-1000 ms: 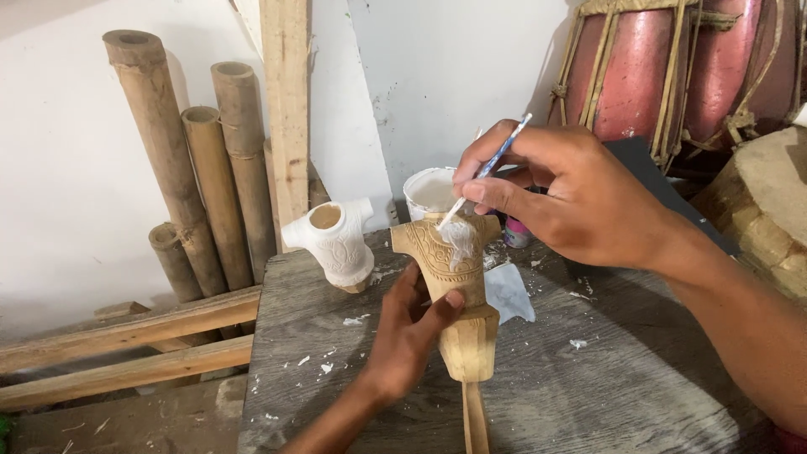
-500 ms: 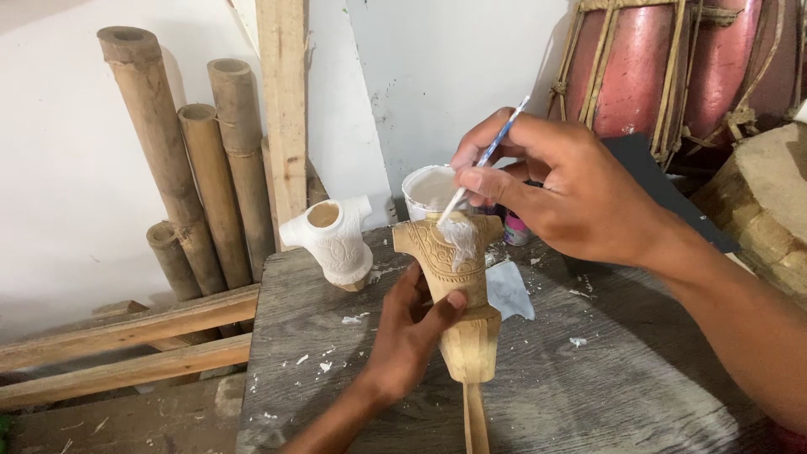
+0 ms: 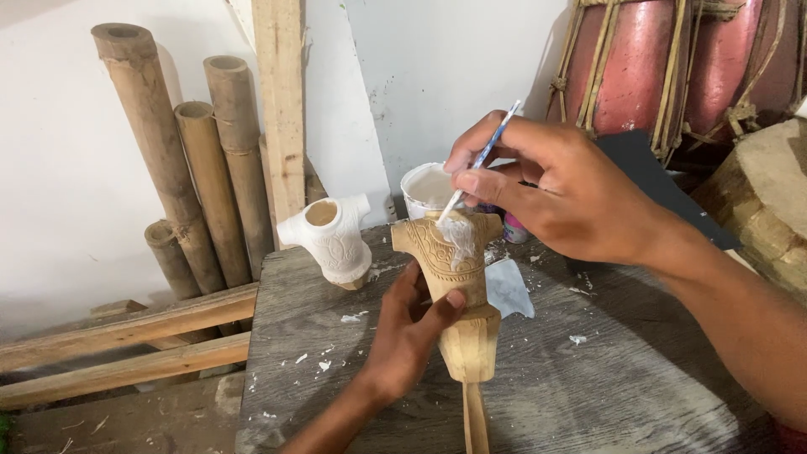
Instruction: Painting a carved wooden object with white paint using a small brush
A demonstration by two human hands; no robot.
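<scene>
My left hand [image 3: 408, 328] grips a carved wooden torso figure [image 3: 450, 277] upright on its stick above the grey wooden table [image 3: 588, 395]. My right hand [image 3: 555, 189] holds a thin paintbrush [image 3: 483, 160] whose tip touches the figure's chest, where a patch of white paint shows. Just behind the figure stands a white cup of white paint [image 3: 424, 189]. A second torso figure [image 3: 332, 235], coated white all over, stands at the table's back left corner.
Several bamboo poles [image 3: 181, 143] and a wooden plank [image 3: 282, 101] lean on the white wall at left. Wooden beams [image 3: 126, 336] lie below them. Red drums with rope lacing [image 3: 664, 67] stand at back right. White paint flecks dot the table.
The view has shifted slightly. My right hand keeps dabbing the brush at the figure's chest, and the white patch there looks a little larger.
</scene>
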